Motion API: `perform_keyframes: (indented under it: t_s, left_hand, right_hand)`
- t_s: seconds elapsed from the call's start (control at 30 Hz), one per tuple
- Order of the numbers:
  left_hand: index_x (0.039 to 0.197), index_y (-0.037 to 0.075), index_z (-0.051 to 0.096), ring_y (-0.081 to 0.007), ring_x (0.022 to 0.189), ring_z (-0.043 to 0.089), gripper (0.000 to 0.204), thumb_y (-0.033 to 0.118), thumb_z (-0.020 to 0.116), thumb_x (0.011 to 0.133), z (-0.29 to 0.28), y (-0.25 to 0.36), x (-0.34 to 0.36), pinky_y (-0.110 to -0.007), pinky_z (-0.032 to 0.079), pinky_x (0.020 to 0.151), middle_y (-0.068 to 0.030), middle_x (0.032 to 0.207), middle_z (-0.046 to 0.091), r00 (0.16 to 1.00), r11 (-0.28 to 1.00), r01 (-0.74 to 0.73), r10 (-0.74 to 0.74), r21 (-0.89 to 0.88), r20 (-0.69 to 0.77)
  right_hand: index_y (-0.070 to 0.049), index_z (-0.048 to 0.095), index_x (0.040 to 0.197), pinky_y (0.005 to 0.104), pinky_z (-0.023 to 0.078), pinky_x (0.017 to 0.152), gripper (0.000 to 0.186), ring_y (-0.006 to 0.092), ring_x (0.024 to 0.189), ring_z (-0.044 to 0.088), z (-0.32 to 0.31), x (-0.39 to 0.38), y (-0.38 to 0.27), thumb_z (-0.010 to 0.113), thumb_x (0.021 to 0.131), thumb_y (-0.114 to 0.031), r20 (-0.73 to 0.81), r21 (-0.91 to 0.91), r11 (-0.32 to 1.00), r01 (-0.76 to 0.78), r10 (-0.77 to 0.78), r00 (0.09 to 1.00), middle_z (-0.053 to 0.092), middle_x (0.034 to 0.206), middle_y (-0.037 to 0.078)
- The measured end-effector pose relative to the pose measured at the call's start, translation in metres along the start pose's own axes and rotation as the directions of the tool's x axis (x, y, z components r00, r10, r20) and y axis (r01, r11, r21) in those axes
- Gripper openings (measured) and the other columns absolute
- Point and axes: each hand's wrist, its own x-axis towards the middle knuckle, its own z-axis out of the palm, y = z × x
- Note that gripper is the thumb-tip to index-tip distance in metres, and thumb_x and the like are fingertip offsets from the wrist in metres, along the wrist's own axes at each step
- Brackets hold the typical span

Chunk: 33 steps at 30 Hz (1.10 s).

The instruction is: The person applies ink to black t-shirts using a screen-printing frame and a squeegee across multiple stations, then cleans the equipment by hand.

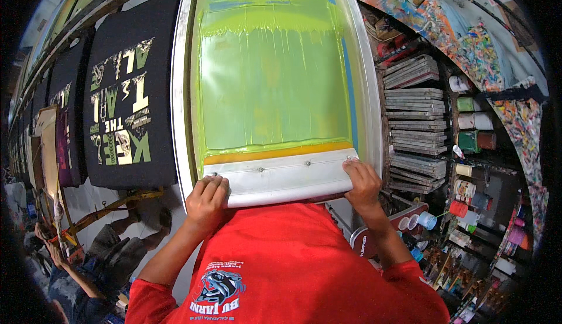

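Note:
A wide squeegee (284,178) with a white metal holder and a yellow-orange blade lies across the near end of a screen-printing frame (182,84). My left hand (209,200) is closed round its left end, and my right hand (363,183) grips its right end. The blade's edge rests on the mesh (275,95), where bright green ink is spread thin. A thicker band of green ink (257,16) sits at the far end, beside blue patches. What lies under the frame is hidden.
Black printed T-shirts (123,89) lie in a row on the left. Stacked frames (415,101) stand at the right, near shelves of ink pots (468,122). At lower left another person's arm (70,265) reaches toward a wooden-edged frame (50,142).

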Motion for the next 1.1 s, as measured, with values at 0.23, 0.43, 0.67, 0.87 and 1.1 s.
perform_keyframes:
  t_s: [0.23,0.43,0.67,0.87,1.1]
  left_hand:
    - [0.101,0.003,0.067,-0.0274,0.090,0.064,0.031,0.005,0.069,0.070,0.007,-0.042,0.079,-0.036,0.055,0.079,-0.0116,0.100,0.067,1.000,1.000,0.009,-0.009,0.005,0.024]
    - [0.102,0.002,0.067,-0.0287,0.090,0.064,0.032,0.002,0.067,0.070,0.019,-0.089,0.154,-0.037,0.055,0.075,-0.0127,0.099,0.068,1.000,0.997,-0.016,0.016,0.079,-0.005]
    - [0.098,0.009,0.066,-0.0290,0.088,0.063,0.043,0.014,0.081,0.058,0.034,-0.141,0.246,-0.038,0.054,0.074,-0.0092,0.097,0.067,0.992,0.994,0.006,0.007,0.106,-0.123]
    - [0.105,0.007,0.067,-0.0344,0.095,0.063,0.046,0.015,0.080,0.061,0.025,-0.183,0.333,-0.042,0.052,0.083,-0.0156,0.104,0.067,0.995,0.987,0.098,-0.101,0.127,0.020]
    - [0.101,0.000,0.070,-0.0330,0.087,0.069,0.040,0.016,0.077,0.066,-0.036,-0.220,0.414,-0.040,0.054,0.080,-0.0219,0.093,0.070,0.983,1.000,0.015,-0.016,0.012,0.184]
  right_hand:
    - [-0.006,0.066,0.103,0.0388,0.052,0.084,0.052,0.0300,0.101,0.064,0.006,0.086,0.029,0.069,0.053,0.005,0.023,-0.005,1.000,0.019,-0.019,1.000,0.067,0.104,0.010]
    - [-0.008,0.064,0.102,0.0394,0.052,0.079,0.049,0.0303,0.095,0.063,0.021,0.175,0.061,0.065,0.055,0.008,-0.025,-0.060,0.996,0.067,-0.069,0.997,0.065,0.100,0.008]
    - [-0.010,0.064,0.099,0.0411,0.052,0.076,0.043,0.0315,0.089,0.062,0.044,0.277,0.100,0.063,0.059,0.005,-0.121,-0.090,0.989,0.119,-0.130,0.984,0.065,0.098,0.008]
    - [-0.009,0.066,0.096,0.0446,0.052,0.076,0.030,0.0345,0.090,0.063,0.041,0.365,0.125,0.069,0.066,-0.009,-0.125,-0.104,0.986,0.134,-0.147,0.981,0.067,0.096,0.011]
    - [-0.009,0.073,0.094,0.0422,0.053,0.076,0.040,0.0339,0.081,0.068,-0.021,0.456,0.136,0.082,0.062,-0.034,0.207,-0.071,0.979,0.193,-0.175,0.963,0.071,0.088,0.017]
